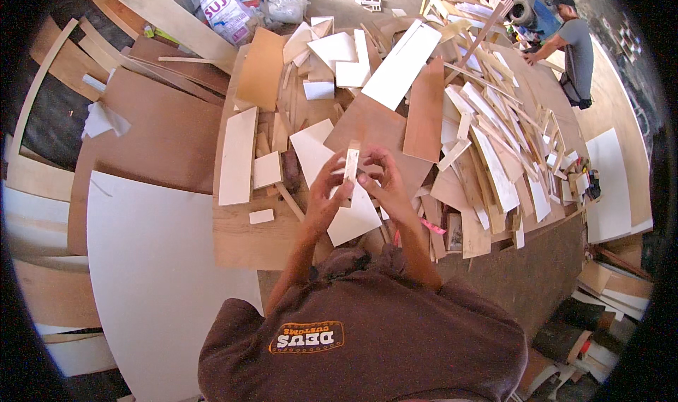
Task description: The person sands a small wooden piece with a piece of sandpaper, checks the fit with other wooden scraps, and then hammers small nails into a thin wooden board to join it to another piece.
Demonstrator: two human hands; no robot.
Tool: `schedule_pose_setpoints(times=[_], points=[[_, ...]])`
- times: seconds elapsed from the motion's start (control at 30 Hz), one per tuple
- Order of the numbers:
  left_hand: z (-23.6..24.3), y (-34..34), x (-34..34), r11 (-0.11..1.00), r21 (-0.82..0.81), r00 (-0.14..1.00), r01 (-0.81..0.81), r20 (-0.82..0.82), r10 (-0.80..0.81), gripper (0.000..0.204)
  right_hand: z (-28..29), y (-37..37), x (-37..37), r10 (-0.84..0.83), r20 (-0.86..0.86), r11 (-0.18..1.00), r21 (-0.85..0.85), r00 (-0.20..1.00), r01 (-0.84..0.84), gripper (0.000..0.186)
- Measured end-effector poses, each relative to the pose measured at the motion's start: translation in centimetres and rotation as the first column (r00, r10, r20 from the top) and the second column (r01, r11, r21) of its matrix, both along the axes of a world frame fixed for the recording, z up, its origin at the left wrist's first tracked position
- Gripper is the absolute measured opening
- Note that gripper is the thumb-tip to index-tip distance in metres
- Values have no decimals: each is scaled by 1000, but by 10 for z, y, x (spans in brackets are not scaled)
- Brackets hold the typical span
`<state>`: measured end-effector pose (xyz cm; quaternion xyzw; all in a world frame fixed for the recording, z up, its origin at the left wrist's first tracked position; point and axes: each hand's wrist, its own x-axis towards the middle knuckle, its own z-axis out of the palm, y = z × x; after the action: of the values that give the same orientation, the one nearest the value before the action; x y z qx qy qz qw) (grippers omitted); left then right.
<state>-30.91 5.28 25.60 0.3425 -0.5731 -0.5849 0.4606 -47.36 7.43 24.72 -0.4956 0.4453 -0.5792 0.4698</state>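
Note:
A short pale wooden strip (351, 160) stands upright between both my hands, above a cluttered workbench (247, 243). My left hand (326, 194) grips the strip's lower part from the left. On the strip's right side my right hand (385, 183) pinches it, fingers curled over the top. Directly under the hands lies a white rectangular panel (353, 218). Brown plywood offcuts and pale slats surround it.
A large white board (155, 275) leans at the lower left, a brown sheet (162, 134) above it. A heap of slats (494, 141) covers the bench's right side. Another person (575, 49) bends over the bench's far right end. Plastic bags (233, 7) lie at the back.

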Motion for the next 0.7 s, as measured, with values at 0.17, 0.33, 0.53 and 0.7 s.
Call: schedule_pose_setpoints(times=[0.17,0.33,0.53,0.7], points=[[-14,6,-9,995,92,997,48,-64,-42,58,1,-2,2,23,146,999,20,989,-26,60],[-14,5,-4,960,278,999,44,6,-47,51,-4,0,5,-82,194,994,82,978,67,53],[-8,9,-12,976,207,997,-69,-30,77,46,-2,3,0,-171,53,984,65,984,167,39],[3,14,-12,994,102,999,-41,-23,44,47,-7,5,3,-205,32,978,57,978,203,33]])
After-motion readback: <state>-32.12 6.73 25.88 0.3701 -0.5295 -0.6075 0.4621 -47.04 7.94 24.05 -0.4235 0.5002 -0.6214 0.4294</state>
